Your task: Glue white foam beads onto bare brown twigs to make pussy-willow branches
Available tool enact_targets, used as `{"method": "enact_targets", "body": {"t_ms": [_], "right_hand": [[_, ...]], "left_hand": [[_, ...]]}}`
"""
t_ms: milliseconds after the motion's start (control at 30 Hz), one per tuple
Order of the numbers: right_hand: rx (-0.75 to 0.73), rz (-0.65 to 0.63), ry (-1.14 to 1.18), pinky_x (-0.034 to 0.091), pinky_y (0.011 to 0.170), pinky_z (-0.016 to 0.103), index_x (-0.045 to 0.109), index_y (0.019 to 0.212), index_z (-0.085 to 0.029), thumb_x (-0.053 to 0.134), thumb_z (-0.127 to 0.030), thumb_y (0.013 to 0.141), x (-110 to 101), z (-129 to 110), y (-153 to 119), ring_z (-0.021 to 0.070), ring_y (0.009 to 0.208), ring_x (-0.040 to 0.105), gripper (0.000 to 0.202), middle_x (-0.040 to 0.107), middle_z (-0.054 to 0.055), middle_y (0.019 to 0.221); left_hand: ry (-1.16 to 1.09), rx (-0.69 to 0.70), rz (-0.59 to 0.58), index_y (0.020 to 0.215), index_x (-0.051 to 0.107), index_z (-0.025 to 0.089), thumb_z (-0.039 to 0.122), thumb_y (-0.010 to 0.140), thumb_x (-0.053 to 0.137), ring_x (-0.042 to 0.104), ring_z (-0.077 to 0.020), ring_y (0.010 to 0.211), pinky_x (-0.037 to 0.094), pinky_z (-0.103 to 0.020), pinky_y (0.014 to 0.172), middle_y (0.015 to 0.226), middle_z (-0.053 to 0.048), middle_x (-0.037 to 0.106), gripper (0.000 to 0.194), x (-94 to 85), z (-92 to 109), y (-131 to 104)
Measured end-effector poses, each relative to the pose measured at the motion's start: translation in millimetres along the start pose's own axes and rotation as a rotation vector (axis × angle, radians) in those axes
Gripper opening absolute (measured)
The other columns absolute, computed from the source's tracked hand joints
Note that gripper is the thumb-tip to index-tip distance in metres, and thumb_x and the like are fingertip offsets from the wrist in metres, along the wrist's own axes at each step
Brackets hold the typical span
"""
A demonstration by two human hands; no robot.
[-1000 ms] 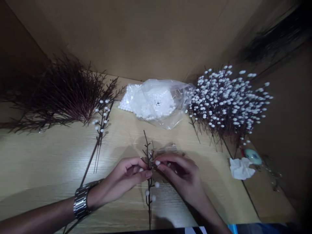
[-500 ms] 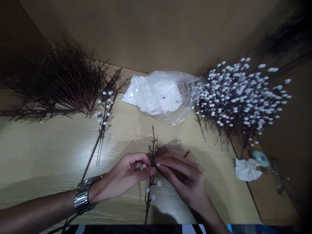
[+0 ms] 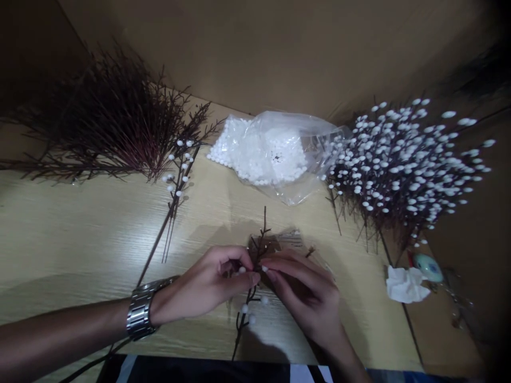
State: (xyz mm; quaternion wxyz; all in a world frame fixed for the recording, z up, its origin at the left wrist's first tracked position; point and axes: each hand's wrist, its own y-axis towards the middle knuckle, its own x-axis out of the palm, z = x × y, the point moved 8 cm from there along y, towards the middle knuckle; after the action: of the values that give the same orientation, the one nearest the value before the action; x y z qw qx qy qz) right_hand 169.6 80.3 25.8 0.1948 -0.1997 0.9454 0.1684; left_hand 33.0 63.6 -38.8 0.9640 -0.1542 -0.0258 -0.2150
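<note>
My left hand, with a metal watch on its wrist, is closed around the middle of a thin brown twig. The twig stands roughly upright in view, its bare tip pointing away from me. Several white balls sit on its lower side shoots, one white ball below my fingers. Opposite, my right hand pinches a small white ball between thumb and forefinger, right beside the twig. Whether that ball touches a shoot is hidden by the fingertips.
A clear bag of white balls lies at the back. Bare brown twigs are heaped left, a ball-tipped branch beside them. Ball-covered branches pile up right, near crumpled white paper and a pale green object.
The whole view has shifted slightly. The twig leans a little more, its tip toward the right. Both hands keep nearly the same grip, with the small white ball still at my right fingertips.
</note>
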Motion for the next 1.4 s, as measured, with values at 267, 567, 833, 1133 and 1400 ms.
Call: {"method": "enact_targets", "body": {"t_ms": [267, 567, 833, 1133, 1400], "right_hand": [[-0.085, 0.033, -0.046, 0.06, 0.074, 0.027, 0.072, 0.111, -0.025, 0.067, -0.002, 0.084, 0.5, -2.3, -0.3, 0.0145, 0.089, 0.07, 0.036, 0.074, 0.002, 0.099], [-0.082, 0.096, -0.042, 0.06, 0.077, 0.024, 0.073, 0.109, -0.024, 0.068, 0.0, 0.082, 2.8, -1.8, -4.5, 0.0123, 0.088, 0.071, 0.036, 0.074, 0.001, 0.099], [-0.084, 0.133, -0.095, 0.061, 0.077, 0.025, 0.074, 0.109, -0.028, 0.07, -0.002, 0.081, 3.1, 1.7, -6.1, 0.0127, 0.087, 0.071, 0.038, 0.075, 0.0, 0.099], [-0.094, 0.123, -0.078, 0.061, 0.077, 0.025, 0.073, 0.11, -0.028, 0.069, -0.001, 0.082, 3.4, 0.9, -7.5, 0.0131, 0.087, 0.072, 0.04, 0.076, 0.0, 0.1], [-0.1, 0.113, -0.035, 0.061, 0.076, 0.022, 0.074, 0.108, -0.026, 0.068, -0.001, 0.083, 6.0, 1.2, -2.8, 0.0119, 0.086, 0.072, 0.036, 0.076, 0.0, 0.098]], "left_hand": [[0.023, 0.03, -0.023, 0.083, 0.06, 0.019, 0.035, 0.095, 0.061, 0.046, -0.0134, 0.071, 0.035, -0.027, 0.063, 0.074, 0.003, 0.05, 0.02, 0.3, 7.1, -1.7], [0.044, 0.065, 0.006, 0.084, 0.061, 0.019, 0.037, 0.096, 0.06, 0.044, -0.0119, 0.068, 0.032, -0.026, 0.061, 0.072, 0.005, 0.049, 0.021, -1.7, 3.6, -1.3], [0.073, 0.089, 0.018, 0.084, 0.063, 0.019, 0.033, 0.097, 0.06, 0.042, -0.0103, 0.063, 0.031, -0.025, 0.057, 0.069, 0.006, 0.048, 0.019, -3.5, 11.8, -2.0], [0.026, 0.059, -0.013, 0.09, 0.065, 0.019, 0.036, 0.097, 0.058, 0.045, -0.0115, 0.068, 0.034, -0.025, 0.061, 0.074, 0.005, 0.052, 0.02, -1.1, 6.9, -1.5], [0.012, 0.025, 0.012, 0.092, 0.066, 0.02, 0.039, 0.096, 0.061, 0.046, -0.0125, 0.07, 0.034, -0.026, 0.062, 0.075, 0.004, 0.053, 0.021, -2.1, 0.5, 0.2]]}}
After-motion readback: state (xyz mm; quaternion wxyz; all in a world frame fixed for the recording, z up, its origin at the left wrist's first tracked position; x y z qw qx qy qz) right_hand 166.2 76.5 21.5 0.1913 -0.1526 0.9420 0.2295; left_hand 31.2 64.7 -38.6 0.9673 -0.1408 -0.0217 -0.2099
